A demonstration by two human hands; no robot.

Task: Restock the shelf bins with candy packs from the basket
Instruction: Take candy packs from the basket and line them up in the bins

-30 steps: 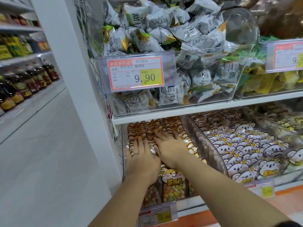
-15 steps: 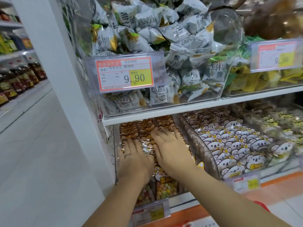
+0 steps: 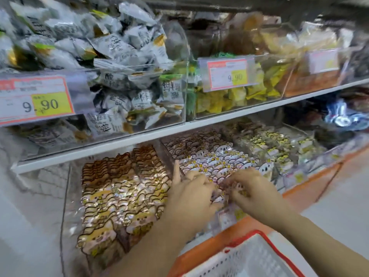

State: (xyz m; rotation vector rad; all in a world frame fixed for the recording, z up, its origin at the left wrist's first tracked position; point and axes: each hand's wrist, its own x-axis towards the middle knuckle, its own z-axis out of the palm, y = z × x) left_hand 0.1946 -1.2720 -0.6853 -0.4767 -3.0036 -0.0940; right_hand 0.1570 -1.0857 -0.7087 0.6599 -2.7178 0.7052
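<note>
On the lower shelf, a clear bin holds rows of yellow-and-brown bear candy packs. The bin to its right holds white koala candy packs. My left hand and my right hand are both at the front of the koala bin, fingers curled among the front packs. The frame is blurred, so I cannot see which pack each hand holds. The white basket with a red rim sits at the bottom right, below my right forearm.
The upper shelf carries clear bins of grey plum packs and yellow packs, with 9.90 price tags. More bins of yellow-printed packs stand further right. An orange shelf base runs below the bins.
Both hands left the bear-pack bin and moved right to the front of the koala-pack bin. The view swung right and down, bringing the basket into sight.
</note>
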